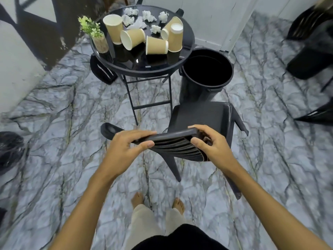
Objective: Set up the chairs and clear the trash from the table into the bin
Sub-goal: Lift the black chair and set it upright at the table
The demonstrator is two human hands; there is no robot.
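A black plastic chair (200, 118) hangs tilted in front of me, its legs off the marble floor. My left hand (126, 149) grips the left end of the chair's top rail, thumb curled under it. My right hand (210, 143) grips the rail's right end. Beyond the chair stands a round black table (155, 67) with several tan paper cups (155, 45), some tipped over, and several crumpled white paper balls (148, 16). An open black bin (207, 69) stands just right of the table, directly behind the chair.
A small potted plant (95, 36) stands at the table's left edge. More black chairs (311, 56) are at the far right. A dark bag (102, 69) lies under the table's left side, and another black object (10, 148) is at the left edge. My bare feet (156, 202) are below the chair.
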